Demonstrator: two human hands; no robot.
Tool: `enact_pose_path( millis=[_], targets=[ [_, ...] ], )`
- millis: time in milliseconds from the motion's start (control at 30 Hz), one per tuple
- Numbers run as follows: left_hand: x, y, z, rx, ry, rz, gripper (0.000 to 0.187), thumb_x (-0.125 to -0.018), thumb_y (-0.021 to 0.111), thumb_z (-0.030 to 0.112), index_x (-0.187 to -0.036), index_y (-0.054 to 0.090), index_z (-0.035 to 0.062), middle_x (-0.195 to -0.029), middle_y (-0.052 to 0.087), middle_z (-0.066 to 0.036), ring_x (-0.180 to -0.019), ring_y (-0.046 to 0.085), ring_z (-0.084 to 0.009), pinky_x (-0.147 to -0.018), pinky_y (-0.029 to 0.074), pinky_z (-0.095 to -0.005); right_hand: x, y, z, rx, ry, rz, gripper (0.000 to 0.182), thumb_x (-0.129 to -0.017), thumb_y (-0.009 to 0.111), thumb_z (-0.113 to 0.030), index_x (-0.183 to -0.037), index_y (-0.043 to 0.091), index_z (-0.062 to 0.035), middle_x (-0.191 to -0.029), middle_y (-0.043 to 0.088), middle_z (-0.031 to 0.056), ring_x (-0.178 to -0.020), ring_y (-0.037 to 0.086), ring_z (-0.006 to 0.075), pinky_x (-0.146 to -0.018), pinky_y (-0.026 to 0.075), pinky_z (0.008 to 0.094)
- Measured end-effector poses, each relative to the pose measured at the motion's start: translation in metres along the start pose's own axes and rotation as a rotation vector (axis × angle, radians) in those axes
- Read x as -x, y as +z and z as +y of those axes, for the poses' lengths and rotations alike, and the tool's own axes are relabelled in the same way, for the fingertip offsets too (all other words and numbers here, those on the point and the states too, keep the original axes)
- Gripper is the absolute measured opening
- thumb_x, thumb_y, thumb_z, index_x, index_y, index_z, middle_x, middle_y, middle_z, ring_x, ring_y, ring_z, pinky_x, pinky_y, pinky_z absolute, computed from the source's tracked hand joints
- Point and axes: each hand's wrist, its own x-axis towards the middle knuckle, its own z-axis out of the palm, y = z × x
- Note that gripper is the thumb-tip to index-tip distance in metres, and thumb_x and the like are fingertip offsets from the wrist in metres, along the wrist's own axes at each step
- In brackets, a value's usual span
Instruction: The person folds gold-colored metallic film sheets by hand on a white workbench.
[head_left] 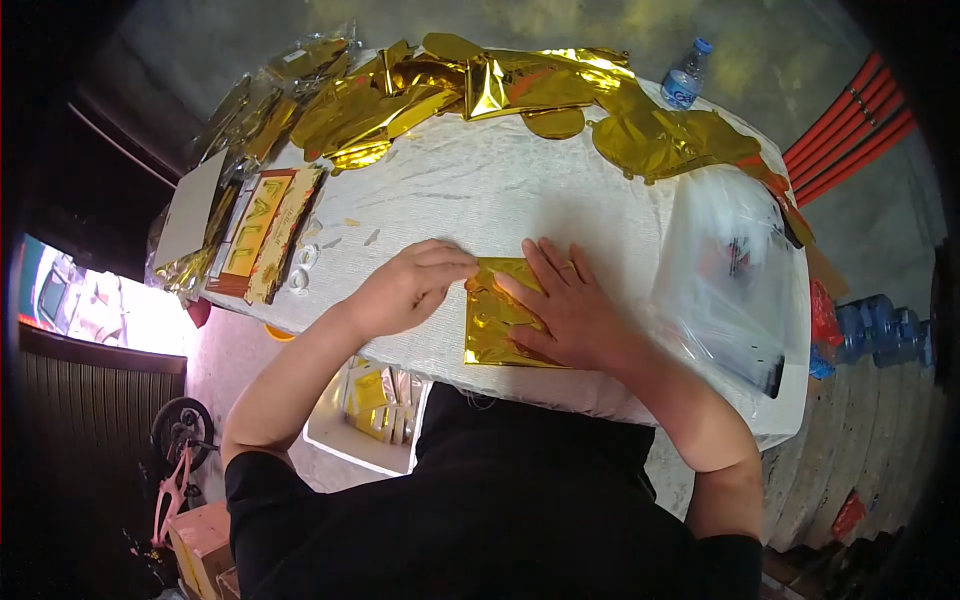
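Pressing hand: right hand [570, 310], fingers spread flat on gold foil sheet [490, 325]
Left hand [405, 290]: fingertips pinched together on sheet's upper-left corner
Support: white table [500, 200]

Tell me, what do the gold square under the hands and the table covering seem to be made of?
The gold square looks like thin metallic foil or foil-coated film: mirror-shiny, creased, throwing bright glints. The right hand lies flat on it; the left hand pinches its edge. The table covering looks like white matte cloth, faintly textured and wrinkled.
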Motion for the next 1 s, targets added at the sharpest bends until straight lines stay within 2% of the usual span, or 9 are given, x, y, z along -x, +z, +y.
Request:
enact_pose_path(
  millis=[33,167,233,300,367,467,633,767,1000],
  targets=[
    [0.001,0.002,-0.001,0.124,-0.077,0.089,0.031,-0.079,0.057,-0.007,-0.107,0.064,0.0031,-0.109,0.061,-0.012,-0.106,0.057,-0.0299,-0.09,0.046,-0.0367,0.0,-0.001,0.0,0.006,0.002,-0.008,0.063,-0.089,0.049,-0.051,-0.143,0.035,-0.0209,-0.15,0.02,0.0255,-0.14,0.017,0.0412,-0.112,0.009,0.0573],
    [-0.003,0.002,-0.003,0.22,-0.182,0.141,0.02,-0.083,0.06,-0.003,-0.102,0.065,0.0019,-0.104,0.063,-0.012,-0.101,0.059,-0.03,-0.087,0.047,-0.0359,0.0,0.002,0.0,0.017,0.0,-0.001,0.063,-0.089,0.049,-0.052,-0.143,0.035,-0.0207,-0.15,0.019,0.0256,-0.14,0.017,0.0416,-0.112,0.009,0.0571],
    [-0.009,-0.002,-0.007,0.173,-0.069,0.049,0.016,-0.082,0.065,0.003,-0.098,0.066,0.0009,-0.102,0.063,-0.012,-0.098,0.059,-0.0297,-0.084,0.049,-0.0362,-0.001,0.0,0.0,0.022,-0.001,-0.008,0.063,-0.089,0.049,-0.052,-0.143,0.035,-0.0207,-0.15,0.02,0.0255,-0.14,0.017,0.0418,-0.112,0.009,0.0571],
    [-0.014,-0.003,-0.012,0.137,-0.036,0.02,0.017,-0.08,0.065,0.004,-0.097,0.066,0.0021,-0.101,0.063,-0.012,-0.097,0.059,-0.0292,-0.084,0.049,-0.0361,0.0,0.0,-0.001,0.024,0.002,-0.014,0.063,-0.089,0.048,-0.052,-0.143,0.035,-0.0207,-0.15,0.02,0.0254,-0.139,0.017,0.042,-0.112,0.009,0.0571],
    [-0.018,-0.003,-0.014,0.102,-0.003,-0.015,0.018,-0.079,0.066,0.005,-0.096,0.067,0.0033,-0.1,0.063,-0.011,-0.097,0.059,-0.0287,-0.084,0.049,-0.0361,0.0,0.004,0.0,0.026,-0.005,0.066,0.062,-0.088,0.051,-0.052,-0.14,0.039,-0.0213,-0.146,0.027,0.0249,-0.138,0.022,0.0409,-0.111,0.013,0.0584],
    [-0.024,-0.005,-0.013,0.044,0.004,-0.08,0.018,-0.077,0.068,0.007,-0.095,0.067,0.0031,-0.099,0.063,-0.01,-0.098,0.058,-0.0281,-0.085,0.049,-0.0362,0.0,-0.001,-0.001,0.025,0.004,0.008,0.063,-0.089,0.048,-0.052,-0.143,0.035,-0.0213,-0.149,0.021,0.0249,-0.139,0.018,0.0414,-0.112,0.009,0.0573],
    [-0.031,-0.013,-0.008,-0.044,0.06,-0.219,0.016,-0.073,0.067,0.007,-0.088,0.065,0.002,-0.1,0.063,-0.009,-0.098,0.058,-0.028,-0.085,0.049,-0.0361,-0.001,-0.001,-0.001,0.034,0.007,-0.005,0.064,-0.089,0.049,-0.052,-0.143,0.034,-0.022,-0.149,0.021,0.0248,-0.139,0.018,0.041,-0.112,0.009,0.057],
    [-0.033,-0.01,-0.008,-0.103,0.072,-0.232,0.021,-0.072,0.068,0.005,-0.093,0.065,0.0021,-0.103,0.062,-0.009,-0.095,0.058,-0.0286,-0.083,0.05,-0.038,-0.001,-0.001,-0.001,0.035,0.013,-0.007,0.064,-0.089,0.049,-0.052,-0.144,0.033,-0.0225,-0.149,0.021,0.0245,-0.139,0.018,0.0407,-0.112,0.009,0.0565],
    [-0.03,-0.003,-0.012,-0.128,0.091,-0.154,0.014,-0.075,0.066,0.008,-0.088,0.063,0.0036,-0.101,0.062,-0.009,-0.093,0.058,-0.0283,-0.08,0.05,-0.0372,-0.001,-0.002,-0.002,0.023,0.017,-0.012,0.064,-0.089,0.049,-0.051,-0.144,0.033,-0.0223,-0.15,0.021,0.0238,-0.14,0.018,0.0404,-0.112,0.008,0.0556]
  ],
)
